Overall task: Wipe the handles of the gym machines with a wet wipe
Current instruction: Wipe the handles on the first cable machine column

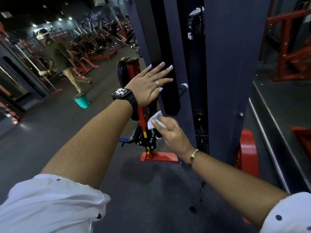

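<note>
Far left, a second person (58,56) in a dark green top and tan trousers, mid-stride on the dark speckled floor (50,132). At that person's feet, a teal bucket (82,102). Overhead, small ceiling lights (60,19) and a white air-conditioning unit (99,1). Lower down, dark spots (193,209) on the floor. At right, a red curved plate (247,152) beside a grey platform (277,105)

A crumpled white soft paper-like wet wipe (155,121) is seen; matt dark painted metal forms the upright machine column (223,64); the grey speckled floor (151,190) looks rough and rubbery.
</note>
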Demonstrator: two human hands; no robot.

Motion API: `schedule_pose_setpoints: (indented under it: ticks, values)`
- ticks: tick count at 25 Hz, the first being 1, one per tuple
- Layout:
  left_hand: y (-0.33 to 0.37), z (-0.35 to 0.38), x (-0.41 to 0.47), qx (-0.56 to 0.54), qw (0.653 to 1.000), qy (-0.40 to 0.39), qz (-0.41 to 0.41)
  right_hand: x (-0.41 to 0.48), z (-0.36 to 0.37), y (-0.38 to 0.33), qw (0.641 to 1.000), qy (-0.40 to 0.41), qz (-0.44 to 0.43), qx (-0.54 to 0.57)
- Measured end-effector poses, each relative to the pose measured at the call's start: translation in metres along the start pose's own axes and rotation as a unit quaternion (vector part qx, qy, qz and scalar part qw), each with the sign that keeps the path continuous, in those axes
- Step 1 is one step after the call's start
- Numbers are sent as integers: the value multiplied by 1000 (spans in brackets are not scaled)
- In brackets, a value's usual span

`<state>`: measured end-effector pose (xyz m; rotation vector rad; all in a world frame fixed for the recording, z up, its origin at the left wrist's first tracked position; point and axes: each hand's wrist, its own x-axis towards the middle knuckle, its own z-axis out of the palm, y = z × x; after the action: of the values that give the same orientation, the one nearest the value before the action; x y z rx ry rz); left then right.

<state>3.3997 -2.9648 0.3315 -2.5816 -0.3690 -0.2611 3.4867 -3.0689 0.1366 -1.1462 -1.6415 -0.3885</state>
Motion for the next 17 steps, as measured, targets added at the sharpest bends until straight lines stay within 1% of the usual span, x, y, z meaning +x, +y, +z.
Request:
schedule_pose_setpoints:
  ticks: [2, 3, 4, 5, 6, 7, 8, 9, 10, 11, 12, 13, 16, 17]
  values:
    - [0, 0, -1, -4, 1000, -3, -7, -32, 0, 11, 999, -47, -15, 9]
    - [0, 0, -2, -5, 1000, -4, -11, -44, 0, 12, 998, -54, 18, 33]
    - [0, 0, -2, -6, 1000, -3, -13, -51, -1, 8, 991, -49, 101, 69]
    - [1, 1, -2, -8, 1000, -1, -14, -52, 0, 2, 965, -38, 234, 116]
    - [1, 1, -2, -13, 1000, 0, -14, -46, -1, -6, 903, -32, 392, 172]
    - [1, 1, -2, -18, 1000, -1, -14, -37, -2, -13, 805, -27, 540, 243]
    - [1, 1, -2, -23, 1000, -1, -12, -28, -3, -17, 691, -19, 638, 339]
    - [1, 1, -2, -27, 1000, -2, -11, -18, -4, -19, 578, -1, 685, 444]
    - [1, 0, -2, -28, 1000, -1, -9, -8, -6, -20, 487, 27, 695, 529]
    - [1, 1, -2, -28, 1000, -1, -9, 0, -7, -18, 426, 54, 690, 583]
    - [0, 1, -2, -29, 1000, -1, -10, 7, -7, -18, 392, 76, 684, 611]
    - [0, 1, -2, -32, 999, -2, -12, 14, -6, -18, 375, 83, 683, 621]
    - [0, 1, -2, -42, 999, -8, -15, 18, -1, -22, 345, 56, 688, 636]
    - [0, 0, -1, -44, 999, -8, -14, 17, -2, -22, 349, 48, 689, 633]
